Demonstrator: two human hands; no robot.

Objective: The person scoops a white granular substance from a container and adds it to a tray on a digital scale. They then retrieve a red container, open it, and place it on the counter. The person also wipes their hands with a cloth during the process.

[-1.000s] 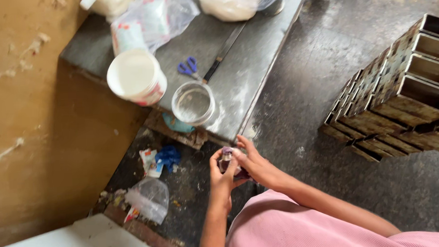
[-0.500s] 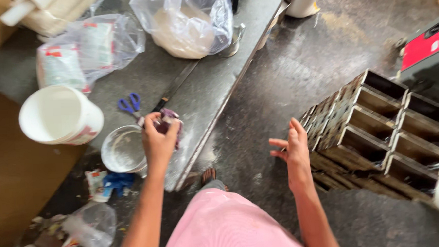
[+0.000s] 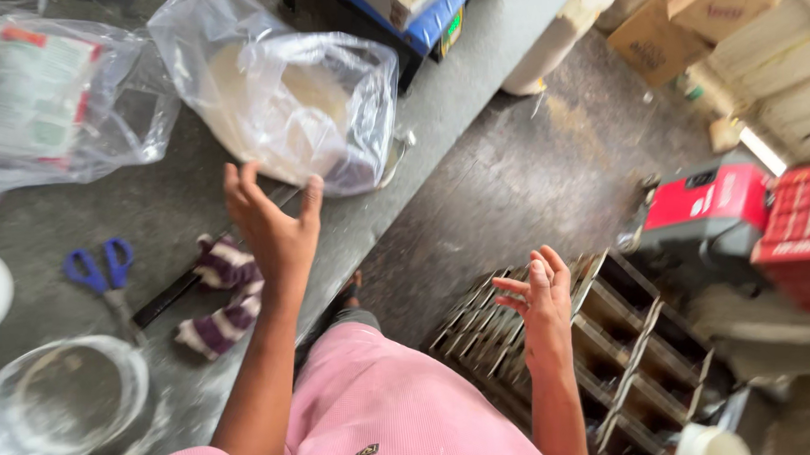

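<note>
Left hand (image 3: 273,226) open, empty, just below the clear plastic bag (image 3: 286,101) on desk (image 3: 163,211); right hand (image 3: 543,305) open, empty, well right of bag, over metal trays (image 3: 629,354).

Small bakery workroom. Grey metal bench (image 3: 473,115) carrying a clear plastic bag of pale dough or flour (image 3: 281,101); stacked metal loaf tins (image 3: 610,337) on a stained concrete floor (image 3: 512,186); cardboard boxes (image 3: 660,25) and red crates (image 3: 806,228) alongside.
</note>
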